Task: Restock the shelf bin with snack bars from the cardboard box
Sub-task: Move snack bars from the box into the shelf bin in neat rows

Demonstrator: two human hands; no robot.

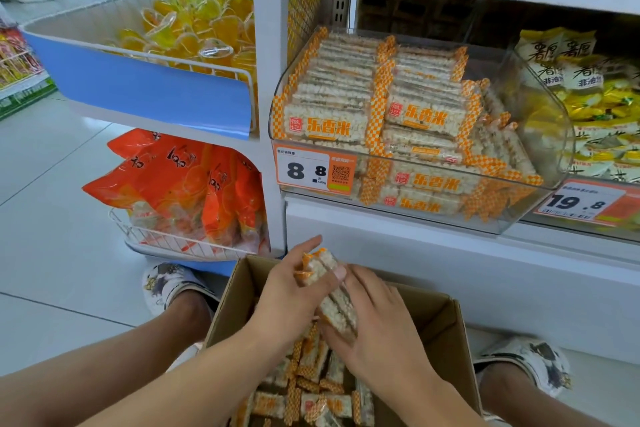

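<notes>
- Shelf bin [540, 163]: clear plastic, far right, above the box. Already holds several neat rows of snack bars; space remains at its right side.
- Cardboard box [446, 319]: open, on the floor at near centre. Many loose bars [311, 402] lie inside, so restocking is judged partly complete.
- Left hand [287, 291] and right hand [377, 329]: both wrap a small bundle of bars [332, 291] from opposite sides, just above the box.
- Remaining: lift bundle into bin; repeat.
</notes>
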